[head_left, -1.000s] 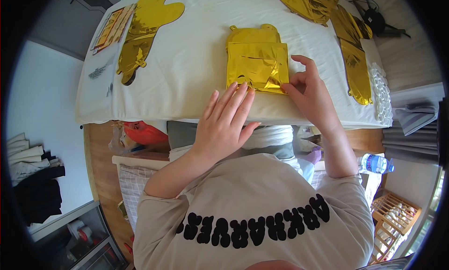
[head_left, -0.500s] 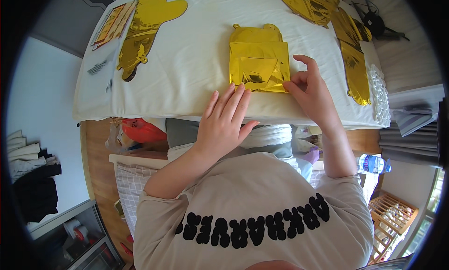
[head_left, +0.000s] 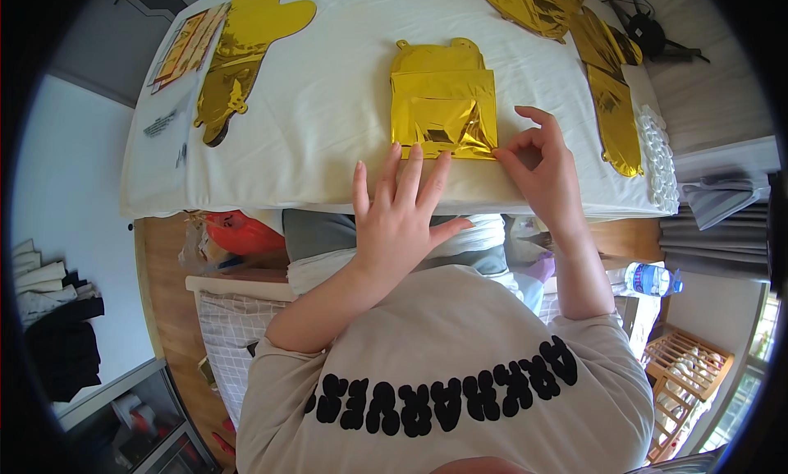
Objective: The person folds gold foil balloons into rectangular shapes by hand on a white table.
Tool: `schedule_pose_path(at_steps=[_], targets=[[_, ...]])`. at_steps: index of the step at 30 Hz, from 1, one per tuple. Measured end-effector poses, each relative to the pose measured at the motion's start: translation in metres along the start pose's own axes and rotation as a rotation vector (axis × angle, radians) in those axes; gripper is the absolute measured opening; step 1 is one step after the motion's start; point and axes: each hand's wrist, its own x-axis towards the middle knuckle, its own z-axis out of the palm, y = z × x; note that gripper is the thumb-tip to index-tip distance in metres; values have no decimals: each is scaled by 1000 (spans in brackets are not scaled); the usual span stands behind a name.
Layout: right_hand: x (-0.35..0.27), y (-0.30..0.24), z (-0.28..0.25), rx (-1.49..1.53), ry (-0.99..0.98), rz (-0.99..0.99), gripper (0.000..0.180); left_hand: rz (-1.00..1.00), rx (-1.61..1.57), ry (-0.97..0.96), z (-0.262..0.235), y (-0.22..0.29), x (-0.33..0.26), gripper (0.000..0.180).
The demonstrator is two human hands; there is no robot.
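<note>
The folded gold foil balloon (head_left: pixel 443 105) lies flat on the white worktop (head_left: pixel 328 105), right in front of the person. The left hand (head_left: pixel 402 211) is spread open, fingertips touching its near edge. The right hand (head_left: pixel 546 166) pinches its near right corner. More flat gold balloons (head_left: pixel 242 47) lie farther left and right.

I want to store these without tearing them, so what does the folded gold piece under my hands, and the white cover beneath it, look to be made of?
Folded gold piece: seems thin metallised foil film, mirror-glossy, with sharp creases and bright crinkled glints.
White cover: looks like matte woven cloth, soft, draping over the table edge with gentle wrinkles.
</note>
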Motion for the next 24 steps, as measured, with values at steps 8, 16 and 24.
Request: schedule_pose_path(at_steps=[8, 16, 24], targets=[[-6, 6, -11, -143, 20, -147, 21, -34, 52, -15, -2, 9, 4, 93], [5, 14, -38, -553, -176, -648, 30, -21, 115, -64, -6, 13, 9, 99], [26, 19, -59, -786, -332, -927, 42, -2, 199, -104, -3, 19, 9, 104]])
